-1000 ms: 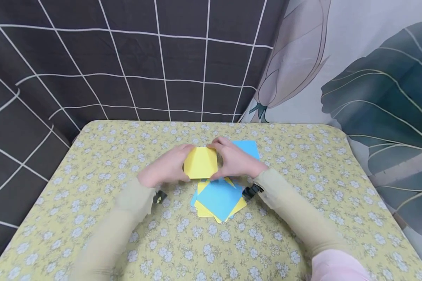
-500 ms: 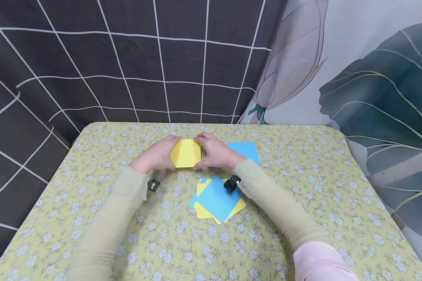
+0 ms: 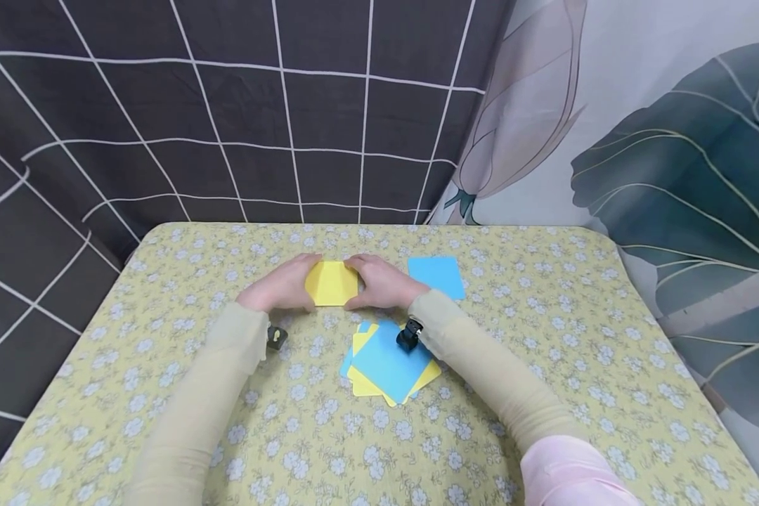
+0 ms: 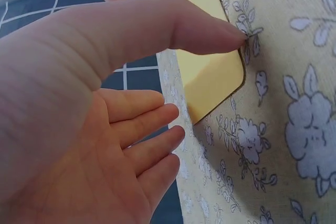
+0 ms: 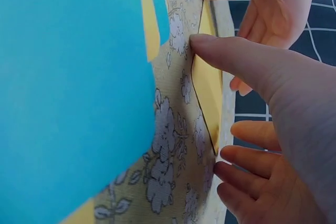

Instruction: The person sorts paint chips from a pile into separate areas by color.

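Toward the back of the table in the head view, a square yellow card (image 3: 332,284) lies flat or nearly so between the two hands. My left hand (image 3: 282,282) holds it by its left side, thumb at the near edge and fingers toward the far corner. The right hand (image 3: 382,282) grips the opposite side in the same way. In the left wrist view the thumb (image 4: 210,32) reaches the card's near edge, and the other fingers stay fairly straight. The right wrist view shows both thumbs along that edge. Exact fingertip contact at the far side is hard to see.
Nearer the person, a fanned pile of blue and yellow square cards (image 3: 388,369) lies beneath the right wrist. A single blue card (image 3: 436,275) lies right of the right hand. A flowered cloth (image 3: 582,337) covers the table, with dark gridded fabric (image 3: 228,105) behind it.
Both hands have carried the yellow card left and away from the pile, down toward the tablecloth. Over the last half second they have hardly moved. More of the single blue card shows.
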A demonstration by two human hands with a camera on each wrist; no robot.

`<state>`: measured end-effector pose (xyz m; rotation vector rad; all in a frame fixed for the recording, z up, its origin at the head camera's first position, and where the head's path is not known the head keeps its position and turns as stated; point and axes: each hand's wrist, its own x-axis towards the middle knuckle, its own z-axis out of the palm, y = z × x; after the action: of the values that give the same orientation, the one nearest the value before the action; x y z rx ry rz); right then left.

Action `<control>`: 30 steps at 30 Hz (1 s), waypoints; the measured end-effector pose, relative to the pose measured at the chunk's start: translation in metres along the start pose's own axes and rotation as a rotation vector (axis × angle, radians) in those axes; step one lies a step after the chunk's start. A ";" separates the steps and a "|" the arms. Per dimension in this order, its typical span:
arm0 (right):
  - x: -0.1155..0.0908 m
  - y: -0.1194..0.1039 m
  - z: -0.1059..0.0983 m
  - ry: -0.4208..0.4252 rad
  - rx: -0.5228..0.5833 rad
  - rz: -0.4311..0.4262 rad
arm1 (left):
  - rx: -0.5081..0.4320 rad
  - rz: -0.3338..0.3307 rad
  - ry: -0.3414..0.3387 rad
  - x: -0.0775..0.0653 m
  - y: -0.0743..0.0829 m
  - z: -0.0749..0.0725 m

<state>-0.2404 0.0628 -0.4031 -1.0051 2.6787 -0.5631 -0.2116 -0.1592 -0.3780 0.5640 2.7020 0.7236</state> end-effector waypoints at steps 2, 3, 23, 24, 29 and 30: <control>-0.001 0.000 0.000 0.000 0.010 -0.002 | 0.004 -0.010 -0.002 0.001 -0.002 0.001; -0.002 -0.001 -0.001 0.002 0.016 -0.002 | 0.002 -0.013 -0.003 0.001 -0.003 0.002; -0.053 0.003 -0.032 0.086 0.020 -0.045 | -0.038 0.067 0.126 -0.031 0.032 0.022; -0.056 0.004 -0.033 0.084 0.015 -0.042 | -0.033 0.064 0.119 -0.033 0.033 0.024; -0.073 0.007 -0.036 0.090 0.013 -0.040 | -0.023 0.085 0.099 -0.039 0.041 0.037; -0.076 0.007 -0.037 0.089 0.013 -0.043 | -0.020 0.090 0.096 -0.040 0.042 0.039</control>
<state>-0.2010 0.1287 -0.3673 -1.0599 2.7325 -0.6476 -0.1501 -0.1271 -0.3820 0.6662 2.7692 0.8198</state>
